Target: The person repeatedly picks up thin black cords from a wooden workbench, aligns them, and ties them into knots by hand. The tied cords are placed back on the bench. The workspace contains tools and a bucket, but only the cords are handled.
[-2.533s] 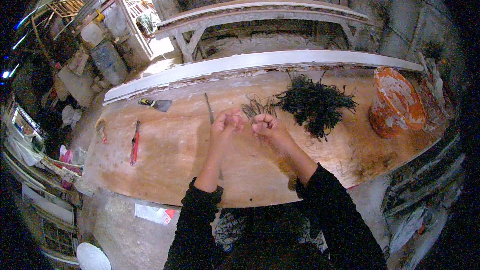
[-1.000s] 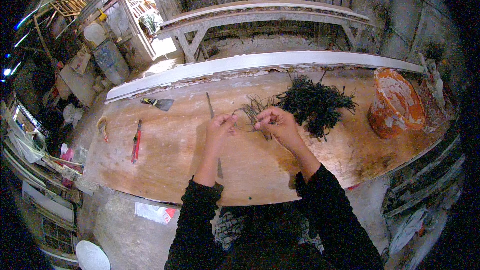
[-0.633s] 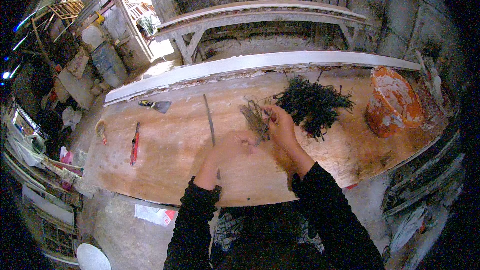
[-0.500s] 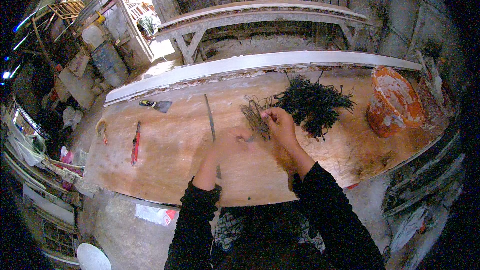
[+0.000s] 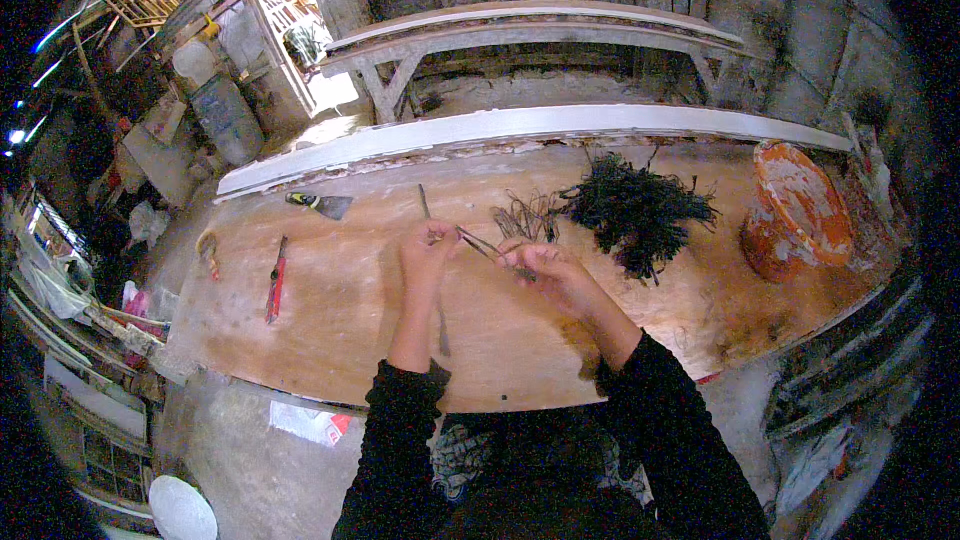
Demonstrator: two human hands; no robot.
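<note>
The left hand (image 5: 426,246) and the right hand (image 5: 545,264) each have a narrow, pinching grip on a dark strand (image 5: 479,241), stretched between them above the middle of the tabletop (image 5: 330,340). Loose wires (image 5: 526,214) lie just beyond the right hand, beside a black bundle (image 5: 638,208). A scraper (image 5: 322,205) lies toward the far left corner, a red tool (image 5: 276,282) near the left edge, an orange bucket (image 5: 800,208) by the right edge.

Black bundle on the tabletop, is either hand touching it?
No, the black bundle lies apart from both, beyond and to the right of the right hand, with the left hand farther off.
</note>
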